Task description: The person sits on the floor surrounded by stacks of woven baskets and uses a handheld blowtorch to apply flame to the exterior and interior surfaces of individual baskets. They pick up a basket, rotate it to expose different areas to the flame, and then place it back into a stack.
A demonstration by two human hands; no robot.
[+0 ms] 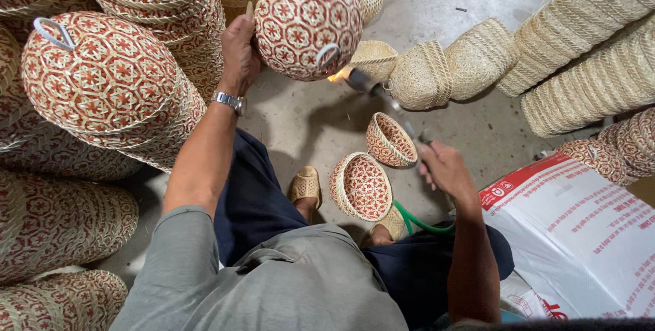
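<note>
My left hand point(239, 54) holds up a round red-and-cream woven basket lid point(308, 20) by its edge, its outer side towards me. My right hand point(443, 167) grips a gas torch point(382, 99) with a long metal neck. A small orange flame point(336, 76) burns at the torch's tip, right at the lid's lower rim beside a small loop handle. A green hose point(416, 220) runs from the torch under my right arm. Two red-patterned woven bowls point(361, 186) point(390, 140) lie on the floor by my sandalled feet.
Stacks of red-patterned basket lids point(102, 78) rise at the left. Plain straw-coloured baskets point(450, 65) lie on the concrete floor point(307, 119) ahead, with long stacks of them point(587, 37) at the right. A white printed sack point(580, 235) lies at lower right.
</note>
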